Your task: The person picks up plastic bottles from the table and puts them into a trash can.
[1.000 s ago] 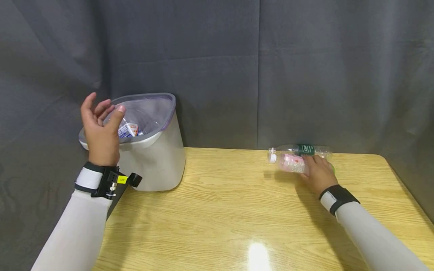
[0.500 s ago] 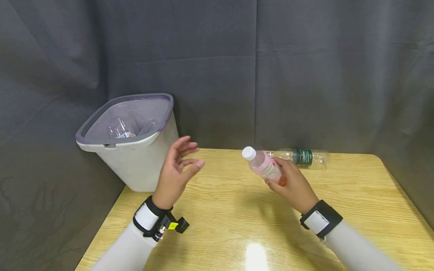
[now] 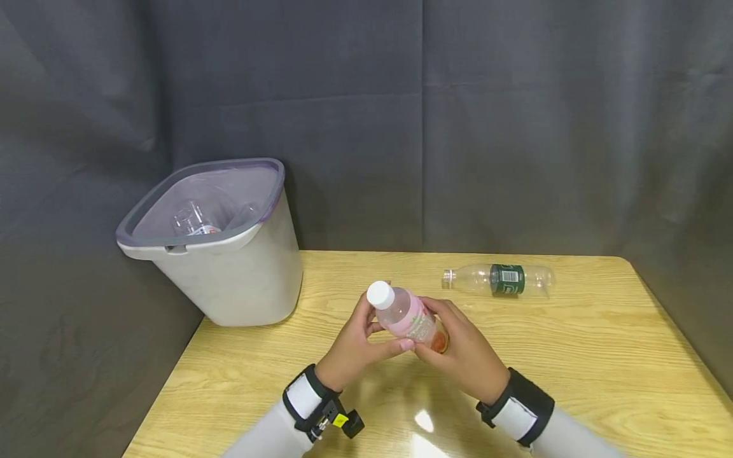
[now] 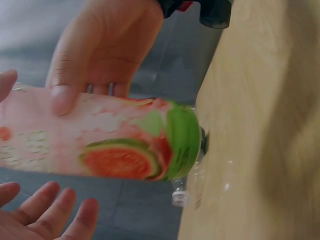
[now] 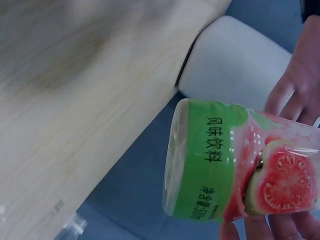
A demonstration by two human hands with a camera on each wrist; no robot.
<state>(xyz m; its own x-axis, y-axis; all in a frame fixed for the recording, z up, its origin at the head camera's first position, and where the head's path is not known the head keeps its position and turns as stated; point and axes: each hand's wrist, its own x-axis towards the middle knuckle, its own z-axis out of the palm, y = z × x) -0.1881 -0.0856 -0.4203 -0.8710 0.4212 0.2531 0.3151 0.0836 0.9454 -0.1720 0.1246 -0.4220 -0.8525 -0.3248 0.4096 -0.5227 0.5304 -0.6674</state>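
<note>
A pink-labelled plastic drink bottle [image 3: 409,318] with a white cap is held above the table, tilted, cap towards the upper left. My right hand [image 3: 468,356] grips its lower part; in the left wrist view that thumb presses on the label [image 4: 110,130]. My left hand [image 3: 356,350] is beside the cap end, fingers spread around it. The left wrist view shows the left fingers [image 4: 60,210] relaxed and apart from the bottle. Guava pictures and a green base band show in the right wrist view on the bottle [image 5: 210,160].
A clear bottle [image 3: 478,278] with a dark green label, uncapped, lies on its side on the wooden table [image 3: 601,331]. At the left stands a pale waste bin [image 3: 252,273] with a liner and clear bottles [image 3: 191,219] inside. A grey curtain [image 3: 343,127] hangs behind.
My right hand has lifted the pink-labelled bottle off the table and brought it left to the middle. My left hand has come from the bin to the bottle's cap end.
</note>
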